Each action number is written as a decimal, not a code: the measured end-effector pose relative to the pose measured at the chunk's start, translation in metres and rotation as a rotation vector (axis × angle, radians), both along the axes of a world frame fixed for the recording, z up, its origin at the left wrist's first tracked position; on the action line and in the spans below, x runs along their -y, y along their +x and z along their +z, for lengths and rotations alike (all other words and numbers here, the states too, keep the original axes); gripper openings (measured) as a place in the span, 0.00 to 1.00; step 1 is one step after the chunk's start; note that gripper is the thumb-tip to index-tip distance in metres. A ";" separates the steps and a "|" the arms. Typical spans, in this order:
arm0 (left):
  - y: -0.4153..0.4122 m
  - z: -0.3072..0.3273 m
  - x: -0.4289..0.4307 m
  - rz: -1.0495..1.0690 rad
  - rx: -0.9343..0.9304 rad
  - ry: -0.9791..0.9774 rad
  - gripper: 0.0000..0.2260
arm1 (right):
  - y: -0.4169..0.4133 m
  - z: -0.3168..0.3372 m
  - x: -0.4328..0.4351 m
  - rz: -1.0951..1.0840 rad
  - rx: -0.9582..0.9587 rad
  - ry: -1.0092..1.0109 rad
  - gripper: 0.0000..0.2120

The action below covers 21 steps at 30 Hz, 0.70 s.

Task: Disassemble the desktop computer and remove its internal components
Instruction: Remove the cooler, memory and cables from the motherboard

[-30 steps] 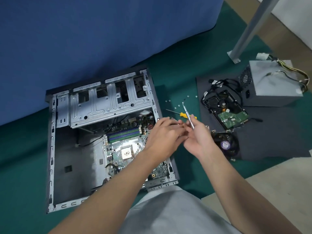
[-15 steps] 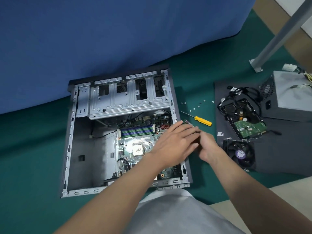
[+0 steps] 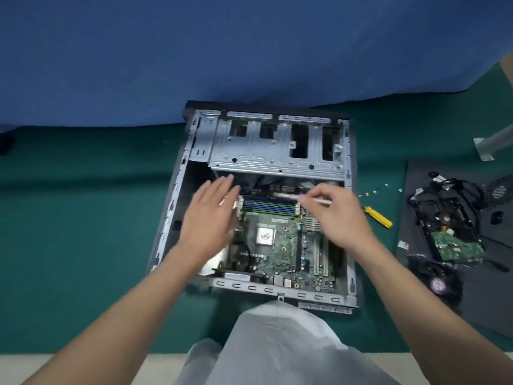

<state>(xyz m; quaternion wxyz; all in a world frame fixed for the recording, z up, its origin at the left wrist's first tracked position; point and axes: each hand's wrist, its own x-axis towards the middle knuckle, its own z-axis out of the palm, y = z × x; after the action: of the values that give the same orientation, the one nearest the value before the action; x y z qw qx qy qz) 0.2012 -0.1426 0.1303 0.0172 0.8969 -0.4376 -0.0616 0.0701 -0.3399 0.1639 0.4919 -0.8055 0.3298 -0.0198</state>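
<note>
From the head view, the open computer case (image 3: 266, 201) lies on its side on the green floor, its motherboard (image 3: 280, 245) exposed inside. The left hand (image 3: 211, 218) hovers flat with fingers spread over the board's left edge, holding nothing. The right hand (image 3: 336, 215) pinches a thin white tool (image 3: 322, 200) (blurred) above the memory slots (image 3: 269, 206). A yellow screwdriver (image 3: 379, 217) lies just right of the case.

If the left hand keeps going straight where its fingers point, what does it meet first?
Probably the drive cage: the open left hand points up and away over the case's bare left bay, fingertips just short of the cage's lower edge. Height is unclear.
</note>
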 end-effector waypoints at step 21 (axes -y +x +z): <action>0.033 -0.021 -0.074 0.119 -0.119 -0.179 0.08 | 0.077 -0.075 -0.111 1.025 -0.352 -0.381 0.06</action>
<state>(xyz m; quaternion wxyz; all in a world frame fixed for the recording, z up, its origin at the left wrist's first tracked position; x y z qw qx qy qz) 0.2339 -0.0685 0.1092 0.1270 0.9110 -0.3853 -0.0744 0.1470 -0.2290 0.0892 0.2225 -0.9280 -0.0354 0.2967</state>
